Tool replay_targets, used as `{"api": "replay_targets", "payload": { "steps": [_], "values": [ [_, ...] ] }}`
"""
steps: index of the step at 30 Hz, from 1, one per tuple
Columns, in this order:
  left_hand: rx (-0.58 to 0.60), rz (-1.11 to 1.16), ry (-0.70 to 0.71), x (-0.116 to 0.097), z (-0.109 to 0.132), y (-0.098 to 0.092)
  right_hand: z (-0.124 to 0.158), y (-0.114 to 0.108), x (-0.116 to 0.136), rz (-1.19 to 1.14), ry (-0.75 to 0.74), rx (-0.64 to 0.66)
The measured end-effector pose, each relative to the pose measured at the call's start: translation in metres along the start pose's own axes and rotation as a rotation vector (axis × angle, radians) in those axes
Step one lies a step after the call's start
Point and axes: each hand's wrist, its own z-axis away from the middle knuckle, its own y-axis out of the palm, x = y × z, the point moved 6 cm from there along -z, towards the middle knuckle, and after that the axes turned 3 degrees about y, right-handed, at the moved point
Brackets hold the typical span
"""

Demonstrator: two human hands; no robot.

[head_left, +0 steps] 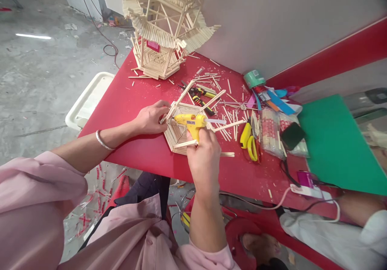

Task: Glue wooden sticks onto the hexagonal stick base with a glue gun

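My right hand [203, 154] is closed around the grip of a yellow hot glue gun [190, 122], whose nozzle points left at a wooden stick frame. My left hand [150, 118] pinches the left edge of that hexagonal stick frame [179, 138], which lies flat on the red table [133, 100]. Several sticks [213, 99] jut up and outward from the frame. A silver bangle [102, 141] circles my left wrist.
A tall stick-built pagoda model [165, 28] stands at the table's far end. Loose sticks [229, 121], yellow-handled pliers [201, 96], yellow scissors [249, 141], a green tape roll [254, 78] and a green mat [335, 145] lie to the right. Another person's sleeve [332, 237] shows at lower right.
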Motion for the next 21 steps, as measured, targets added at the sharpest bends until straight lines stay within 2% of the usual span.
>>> {"api": "replay_targets", "payload": {
  "steps": [9, 16, 21],
  "values": [
    [0.001, 0.0, 0.003, 0.0, 0.0, -0.001, 0.005, 0.009, -0.002, -0.02, -0.003, 0.02],
    [0.003, 0.006, 0.009, 0.001, 0.0, -0.001, 0.008, 0.005, -0.006, -0.015, 0.002, 0.001],
    [0.021, 0.003, -0.003, 0.003, -0.001, 0.0, 0.011, 0.008, -0.005, -0.022, 0.0, 0.033]
  ]
}}
